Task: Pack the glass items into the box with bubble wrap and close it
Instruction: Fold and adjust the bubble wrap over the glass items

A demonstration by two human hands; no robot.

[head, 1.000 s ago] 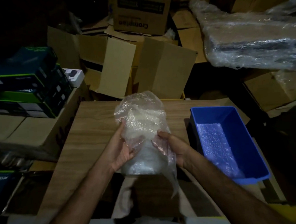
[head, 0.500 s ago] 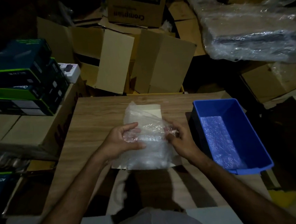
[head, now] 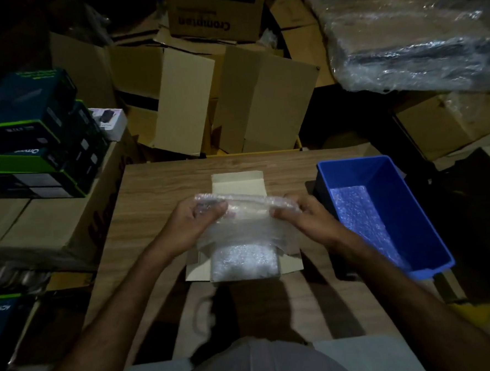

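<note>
A small open cardboard box (head: 239, 182) stands in the middle of the wooden table (head: 152, 191), its flaps spread out. A bundle of bubble wrap (head: 245, 260) fills its inside; no glass shows through the wrap. My left hand (head: 194, 222) pinches the far left edge of the wrap's loose top sheet. My right hand (head: 300, 215) pinches the far right edge of the same sheet. The sheet stretches between both hands above the box.
A blue plastic bin (head: 382, 205) with bubble wrap on its bottom sits at the table's right. Stacked dark product boxes (head: 31, 135) stand on a carton at left. Open cardboard cartons (head: 233, 100) crowd behind the table, and a plastic-wrapped package (head: 415, 40) lies at the upper right.
The wrapped bundle came down from above the table into the small box. Both hands shifted from its sides to the top edge of the loose wrap.
</note>
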